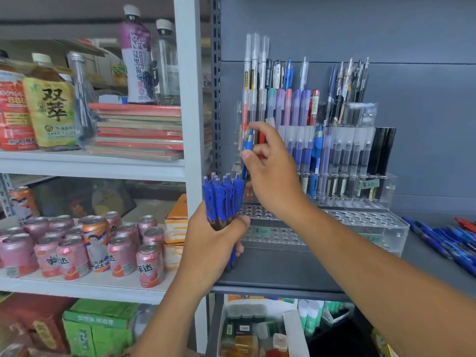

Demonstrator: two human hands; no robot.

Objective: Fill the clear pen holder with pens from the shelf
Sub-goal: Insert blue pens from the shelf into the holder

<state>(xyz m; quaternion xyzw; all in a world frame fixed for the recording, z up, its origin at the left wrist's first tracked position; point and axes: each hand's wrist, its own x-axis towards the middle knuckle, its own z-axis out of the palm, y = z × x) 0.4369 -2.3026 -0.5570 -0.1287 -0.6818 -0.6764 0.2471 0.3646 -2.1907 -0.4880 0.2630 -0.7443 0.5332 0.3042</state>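
My left hand (pixel 216 240) grips a bundle of blue pens (pixel 222 197), held upright with clips at the top, in front of the dark shelf. My right hand (pixel 273 171) pinches a single blue pen (pixel 246 153) between thumb and fingers, upright just above the bundle and at the left end of the clear tiered pen holder (pixel 373 220). The holder's upper tiers carry many pens; its two lowest tiers show rows of open holes. More loose blue pens (pixel 448 240) lie on the shelf at the right.
The dark grey shelf (pixel 283 274) carries the holder. A white rack (pixel 190 124) to the left holds bottles, stacked notebooks (pixel 139 130) and pink drink cans (pixel 77 248). Boxes and small bottles sit below the dark shelf.
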